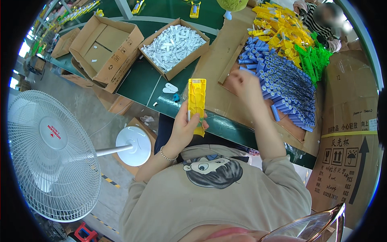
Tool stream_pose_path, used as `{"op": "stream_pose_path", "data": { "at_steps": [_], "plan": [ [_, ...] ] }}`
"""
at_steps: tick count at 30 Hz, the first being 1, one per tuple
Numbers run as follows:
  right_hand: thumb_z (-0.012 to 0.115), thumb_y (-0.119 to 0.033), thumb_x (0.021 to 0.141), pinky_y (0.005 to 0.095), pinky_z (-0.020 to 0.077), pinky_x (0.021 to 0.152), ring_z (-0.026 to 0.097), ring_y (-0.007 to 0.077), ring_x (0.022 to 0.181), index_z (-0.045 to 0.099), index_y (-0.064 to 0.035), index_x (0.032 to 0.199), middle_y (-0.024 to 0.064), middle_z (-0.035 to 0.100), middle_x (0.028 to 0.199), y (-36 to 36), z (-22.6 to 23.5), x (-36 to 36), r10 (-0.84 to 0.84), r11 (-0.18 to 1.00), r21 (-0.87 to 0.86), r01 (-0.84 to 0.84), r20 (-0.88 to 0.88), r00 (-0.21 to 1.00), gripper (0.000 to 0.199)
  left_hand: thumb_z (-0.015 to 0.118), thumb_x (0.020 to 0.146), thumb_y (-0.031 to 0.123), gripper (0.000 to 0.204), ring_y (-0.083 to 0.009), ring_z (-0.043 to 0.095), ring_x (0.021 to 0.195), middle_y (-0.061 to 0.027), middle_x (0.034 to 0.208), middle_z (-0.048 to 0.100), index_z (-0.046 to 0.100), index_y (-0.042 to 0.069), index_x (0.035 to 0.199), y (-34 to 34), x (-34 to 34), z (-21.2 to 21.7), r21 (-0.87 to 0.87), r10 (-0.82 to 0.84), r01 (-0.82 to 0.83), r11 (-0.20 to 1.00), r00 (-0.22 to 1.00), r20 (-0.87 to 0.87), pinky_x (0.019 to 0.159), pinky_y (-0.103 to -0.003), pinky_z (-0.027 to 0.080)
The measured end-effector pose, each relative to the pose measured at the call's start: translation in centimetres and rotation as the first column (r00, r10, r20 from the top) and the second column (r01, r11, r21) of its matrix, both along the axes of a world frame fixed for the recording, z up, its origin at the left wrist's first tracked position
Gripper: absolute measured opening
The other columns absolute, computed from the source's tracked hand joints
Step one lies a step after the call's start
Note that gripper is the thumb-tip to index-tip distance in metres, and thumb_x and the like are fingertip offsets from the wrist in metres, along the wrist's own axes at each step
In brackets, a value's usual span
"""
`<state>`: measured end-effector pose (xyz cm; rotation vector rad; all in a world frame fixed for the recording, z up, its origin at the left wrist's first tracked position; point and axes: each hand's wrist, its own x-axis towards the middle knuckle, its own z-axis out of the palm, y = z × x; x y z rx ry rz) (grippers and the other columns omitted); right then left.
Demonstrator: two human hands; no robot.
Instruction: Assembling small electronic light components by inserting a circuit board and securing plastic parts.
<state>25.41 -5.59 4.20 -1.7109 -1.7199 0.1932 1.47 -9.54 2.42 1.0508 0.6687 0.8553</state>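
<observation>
My left hand (186, 126) is shut on a long yellow plastic casing (196, 101), held upright over the near edge of the green table (141, 82). My right hand (246, 85) reaches out to a large heap of blue cylinders (286, 86) lying on a sheet of cardboard; its fingers are curled at the heap's near left edge, and I cannot tell whether they hold one. A single blue cylinder (275, 113) lies apart, right of my right forearm.
An open box of white plastic parts (174, 46) and an empty cardboard box (105, 46) stand at the back left. Yellow parts (278, 28) and green parts (312, 58) are piled behind the blue heap. A white floor fan (50, 155) stands left. Tall carton (350, 133) at right. Another person (322, 20) sits far right.
</observation>
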Motion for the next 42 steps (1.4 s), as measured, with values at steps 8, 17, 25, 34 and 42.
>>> {"op": "stream_pose_path", "data": {
  "at_steps": [8, 17, 25, 34, 42],
  "plan": [
    [0.053, -0.006, 0.080, 0.0428, 0.0533, 0.071, 0.065, 0.0351, 0.083, 0.066, -0.0004, 0.089, 0.0206, 0.062, 0.089, 4.4, -1.1, 4.2, -0.060, 0.941, -0.229, 0.251, 0.617, 0.785, 0.016, 0.041, 0.089, 0.001, 0.047, -0.0184, 0.063, 0.073, -0.0116, 0.098, 0.058, 0.030, 0.004, 0.134, -0.2, -0.4, 0.7, 0.004, -0.039, 0.039, 0.999, 0.999, 0.030, 0.067, -0.031, 0.053],
    [0.067, 0.001, 0.079, 0.0201, 0.0491, 0.054, 0.061, 0.0073, 0.065, 0.055, -0.0018, 0.107, 0.0037, 0.062, 0.078, -1.9, 6.1, -2.8, 0.030, 0.949, -0.183, -0.258, -0.760, 0.649, 0.031, 0.042, 0.090, 0.001, 0.050, -0.0156, 0.060, 0.076, -0.0109, 0.101, 0.055, 0.026, 0.004, 0.137, 0.0, -0.1, -0.4, 0.039, 0.024, -0.023, 0.999, 0.999, -0.031, 0.070, -0.029, 0.051],
    [0.069, -0.003, 0.080, 0.0204, 0.0505, 0.053, 0.063, 0.0078, 0.067, 0.051, 0.0008, 0.103, 0.0099, 0.064, 0.085, -4.2, 2.5, -7.4, 0.146, 0.967, -0.025, -0.252, -0.758, 0.635, 0.029, 0.043, 0.091, -0.001, 0.050, -0.0116, 0.058, 0.078, -0.0071, 0.100, 0.053, 0.025, 0.004, 0.137, -0.5, 0.8, -0.2, 0.159, 0.013, 0.040, 0.986, 0.948, -0.319, 0.070, -0.026, 0.049],
    [0.068, -0.005, 0.081, 0.0259, 0.0503, 0.055, 0.065, 0.0151, 0.062, 0.055, 0.0023, 0.097, 0.0118, 0.064, 0.080, -4.3, 2.2, -7.9, 0.175, 0.951, -0.091, -0.295, -0.626, 0.760, 0.022, 0.042, 0.091, -0.001, 0.051, -0.0114, 0.058, 0.078, -0.0072, 0.095, 0.053, 0.022, 0.004, 0.138, -0.1, 0.7, -0.5, 0.225, 0.024, 0.060, 0.972, 0.935, -0.354, 0.070, -0.026, 0.049],
    [0.066, -0.003, 0.081, 0.0309, 0.0480, 0.057, 0.063, 0.0212, 0.069, 0.059, 0.0004, 0.097, 0.0125, 0.061, 0.079, -3.1, 2.3, -7.6, 0.426, 0.904, 0.054, -0.424, -0.176, 0.887, 0.018, 0.040, 0.091, 0.000, 0.053, -0.0128, 0.057, 0.079, -0.0092, 0.102, 0.050, 0.018, 0.004, 0.139, -0.4, -0.1, -1.0, 0.162, -0.023, 0.066, 0.985, 0.967, -0.254, 0.070, -0.027, 0.049]
  ]
}}
